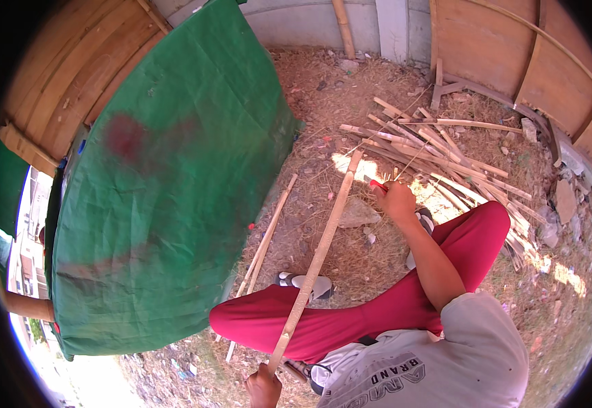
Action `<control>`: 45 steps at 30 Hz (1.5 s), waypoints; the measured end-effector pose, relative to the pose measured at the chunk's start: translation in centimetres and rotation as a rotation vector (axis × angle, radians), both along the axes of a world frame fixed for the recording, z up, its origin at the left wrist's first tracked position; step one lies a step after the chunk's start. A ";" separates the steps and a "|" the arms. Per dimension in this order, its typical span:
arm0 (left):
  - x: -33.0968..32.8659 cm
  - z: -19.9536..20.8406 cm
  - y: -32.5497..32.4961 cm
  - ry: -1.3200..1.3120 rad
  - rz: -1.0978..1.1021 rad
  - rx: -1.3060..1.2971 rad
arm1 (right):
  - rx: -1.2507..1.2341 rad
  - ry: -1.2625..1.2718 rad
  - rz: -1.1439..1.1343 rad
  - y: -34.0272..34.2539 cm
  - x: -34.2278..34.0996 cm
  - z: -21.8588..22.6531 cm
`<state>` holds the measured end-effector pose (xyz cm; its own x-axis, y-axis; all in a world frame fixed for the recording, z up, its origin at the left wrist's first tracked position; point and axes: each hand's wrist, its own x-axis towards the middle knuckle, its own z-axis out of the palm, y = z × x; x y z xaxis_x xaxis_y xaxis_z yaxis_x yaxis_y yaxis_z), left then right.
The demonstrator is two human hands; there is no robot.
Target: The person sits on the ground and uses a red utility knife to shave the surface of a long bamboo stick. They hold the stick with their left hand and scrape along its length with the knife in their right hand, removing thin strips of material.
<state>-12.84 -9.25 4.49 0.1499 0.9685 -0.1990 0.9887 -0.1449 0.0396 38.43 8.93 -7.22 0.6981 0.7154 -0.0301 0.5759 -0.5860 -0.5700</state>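
One bamboo strip (315, 264) is gripped at its near end by the closed left hand (263, 389); beside its far end, a red-handled knife (378, 185) is held in the curled right hand (398, 202), beyond which bamboo sticks (456, 162) are heaped.

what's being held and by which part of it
The left hand grips a long bamboo strip by its near end. The right hand holds a small red tool; much of it is hidden, so the exact grip is unclear.
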 end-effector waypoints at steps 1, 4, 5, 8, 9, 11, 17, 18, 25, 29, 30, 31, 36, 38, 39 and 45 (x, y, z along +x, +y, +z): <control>-0.3 -0.3 0.0 0.013 -0.002 0.013 | 0.035 0.001 -0.014 -0.1 0.0 0.3; -0.2 -0.7 -0.1 0.015 0.010 -0.003 | 0.108 0.061 0.016 -0.1 0.0 1.0; 0.0 -0.7 -0.1 0.009 0.018 -0.017 | 0.127 0.091 0.038 -0.1 0.0 1.1; 1.5 -0.2 0.4 -0.008 0.026 -0.029 | 0.179 0.175 0.106 0.0 -0.9 1.5; 1.4 -0.8 0.5 -0.098 0.031 -0.049 | 0.208 0.215 0.143 -0.1 -1.3 1.6; 1.1 -2.3 0.6 -0.278 0.048 -0.085 | 0.266 0.297 0.222 -0.4 -2.7 1.8; 4.7 -6.0 2.0 -0.812 0.224 -0.457 | 0.251 0.444 0.608 -2.5 -9.0 4.9; 5.8 -5.7 2.5 -0.841 0.270 -0.512 | 0.257 0.424 0.689 -3.1 -9.6 5.1; 10.6 -5.6 7.1 -0.912 0.318 -0.668 | 0.216 0.155 0.930 -4.4 -11.7 5.2; 11.6 -6.0 8.3 -0.917 0.229 -0.652 | 0.162 0.120 0.921 -4.6 -11.8 5.8; 11.8 -6.1 8.4 -0.923 0.247 -0.665 | 0.149 0.123 0.909 -4.7 -11.8 6.0; 12.1 -6.1 8.4 -0.928 0.266 -0.677 | 0.137 0.126 0.897 -4.8 -11.8 6.1; 12.5 -7.3 7.9 -0.901 0.175 -0.557 | 0.115 0.062 0.895 -4.9 -11.8 5.8; 12.7 -7.4 7.8 -0.910 0.165 -0.546 | 0.100 0.024 0.896 -5.0 -11.8 5.4; 12.7 -7.4 7.8 -0.891 0.161 -0.535 | 0.093 0.008 0.895 -4.9 -11.9 5.2; 12.8 -6.9 7.7 -0.782 0.124 -0.461 | 0.073 -0.034 0.875 -4.8 -12.3 4.7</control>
<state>-0.08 -1.57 -2.44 0.3046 0.8365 -0.4555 0.6632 0.1570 0.7318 26.17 4.14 -2.53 -0.1021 0.9936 0.0476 0.8191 0.1111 -0.5629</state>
